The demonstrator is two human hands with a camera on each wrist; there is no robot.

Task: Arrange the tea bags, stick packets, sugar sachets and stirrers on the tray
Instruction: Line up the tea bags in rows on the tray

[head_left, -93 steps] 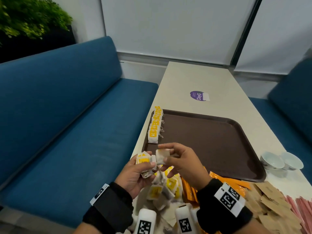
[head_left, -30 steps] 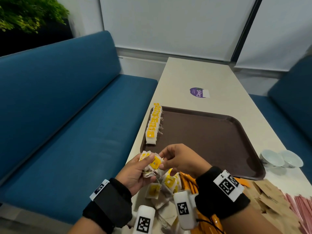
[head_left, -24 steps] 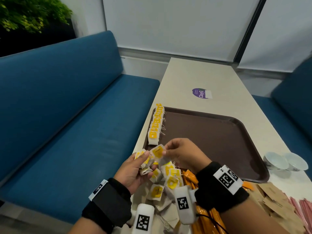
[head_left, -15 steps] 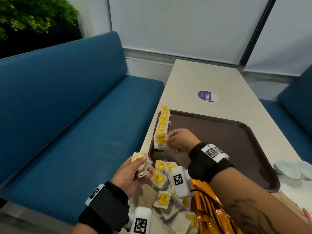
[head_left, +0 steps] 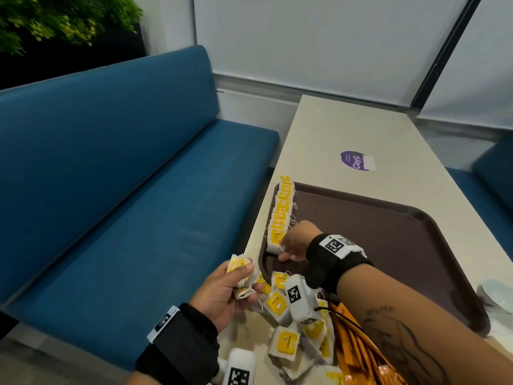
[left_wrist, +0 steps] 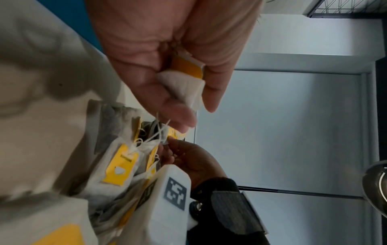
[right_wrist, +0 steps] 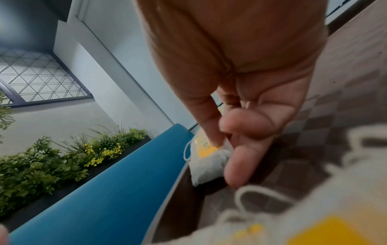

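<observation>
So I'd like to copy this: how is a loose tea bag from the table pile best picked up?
Pinch the loose tea bag from above by its yellow tag: it lies flat, tag up, and the paper pouch underneath is soft.

Right forearm [head_left: 394, 315] covers the near-left corner of the tray [head_left: 388, 234] and part of the loose tea bags [head_left: 286, 340] on the surface's near edge. Orange stick packets [head_left: 358, 354] run out of frame at the bottom. White cups [head_left: 497, 295] cut by the right edge. Print on the purple sticker [head_left: 356, 161] mostly too small to read. Right wrist view: foreground tea bag [right_wrist: 314, 228] blurred. Left hand [head_left: 222, 293]: number of bags in its grip cannot be counted.
</observation>
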